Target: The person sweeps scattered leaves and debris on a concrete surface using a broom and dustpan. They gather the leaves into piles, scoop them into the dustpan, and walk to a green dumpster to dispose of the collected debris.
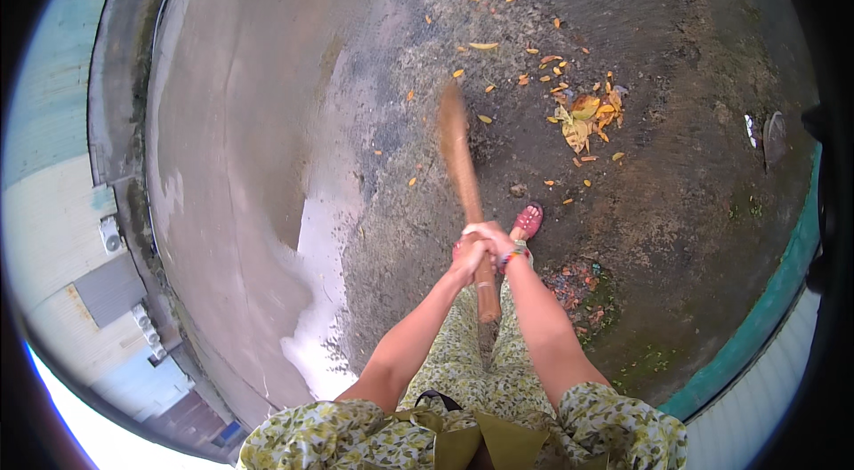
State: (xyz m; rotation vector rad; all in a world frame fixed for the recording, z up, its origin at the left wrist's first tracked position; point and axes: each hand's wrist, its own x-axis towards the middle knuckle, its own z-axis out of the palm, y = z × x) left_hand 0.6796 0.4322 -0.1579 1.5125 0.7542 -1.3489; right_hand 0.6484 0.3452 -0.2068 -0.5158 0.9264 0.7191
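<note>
A brown-handled broom [467, 176] slants away in front of me, its far end widening and smeared by motion. My left hand [471, 258] and my right hand [495, 241] are wrapped round the handle close together, partly overlapping. The butt of the handle sticks out below them toward my body. A colourful bracelet [509, 260] circles my right wrist. Right of the broom, yellow and brown leaves [583, 119] lie in a small heap. Several single leaves [483, 46] are scattered on the ground beyond and around the broom's far end.
Rough, dark, damp ground [676, 168] surrounds me, with a shiny wet strip [329, 274] to the left. My red shoe [529, 219] shows just past my hands. Reddish debris [578, 288] lies right of my legs. A green edge [756, 319] curves along the right; pale buildings [53, 203] stand left.
</note>
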